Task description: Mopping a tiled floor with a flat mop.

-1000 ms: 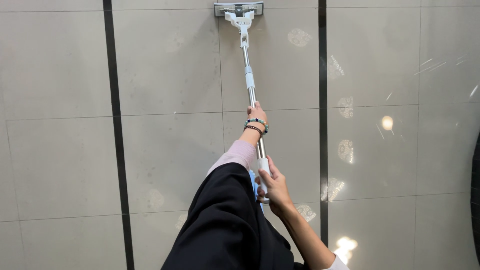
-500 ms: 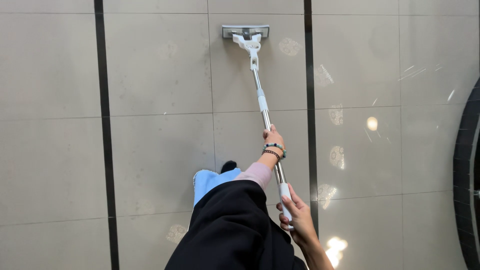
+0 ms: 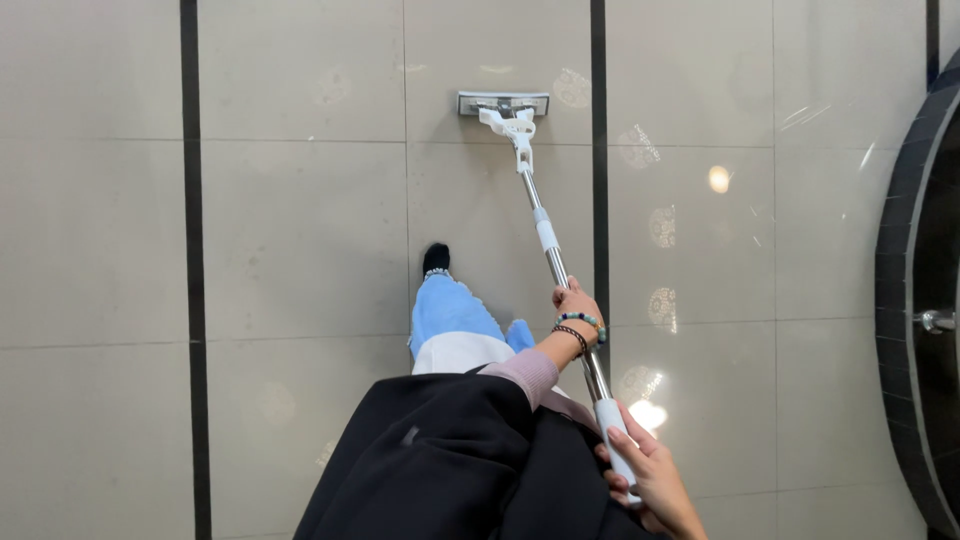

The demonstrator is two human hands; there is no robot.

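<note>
I hold a flat mop with both hands over a shiny grey tiled floor (image 3: 300,230). Its flat grey head (image 3: 503,103) lies on the tiles ahead of me, and the metal pole (image 3: 545,240) slants back toward me. My left hand (image 3: 575,310), with beaded bracelets on the wrist, grips the pole halfway up. My right hand (image 3: 648,475) is closed around the white grip at the pole's near end. My black coat (image 3: 450,450) fills the bottom centre. A leg in blue jeans (image 3: 450,318) with a black shoe (image 3: 436,258) is stepped forward, left of the pole.
Dark stripes (image 3: 598,180) run across the pale floor tiles, one close beside the mop head and another (image 3: 190,270) at the left. A dark curved structure (image 3: 915,300) with a small metal fitting (image 3: 935,321) stands at the right edge. Ceiling lights reflect on the floor.
The mop head has slid lower in view, closer to me. My leg has stepped forward into view. The dark curved structure has come further into view on the right.
</note>
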